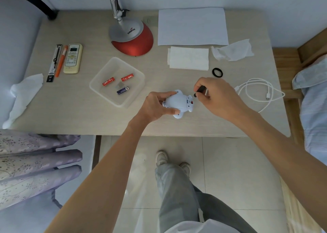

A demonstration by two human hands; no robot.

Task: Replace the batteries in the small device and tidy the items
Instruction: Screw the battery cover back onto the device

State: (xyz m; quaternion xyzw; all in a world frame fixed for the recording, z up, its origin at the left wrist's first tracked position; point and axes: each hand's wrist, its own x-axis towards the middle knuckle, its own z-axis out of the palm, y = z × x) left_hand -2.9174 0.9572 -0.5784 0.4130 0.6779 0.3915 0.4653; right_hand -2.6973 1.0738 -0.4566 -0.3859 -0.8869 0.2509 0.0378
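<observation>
The left hand (155,107) grips a small white toy (178,103) on the desk (88,119), beside a tray (99,89) of batteries (108,81). The right hand (212,94) fingers pinch a screwdriver (199,91) at its end.

Batteries (108,81) lie in tray (99,89), left of device (177,102).

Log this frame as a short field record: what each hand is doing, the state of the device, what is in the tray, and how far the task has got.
left hand: left hand grips the white toy device, steadying it on the desk
right hand: right hand holds a small screwdriver, tip at the device
device: underside up, cover apparently on
tray: clear tray holds two red batteries and one blue battery
stage: working the cover screw; batteries not yet swapped
</observation>
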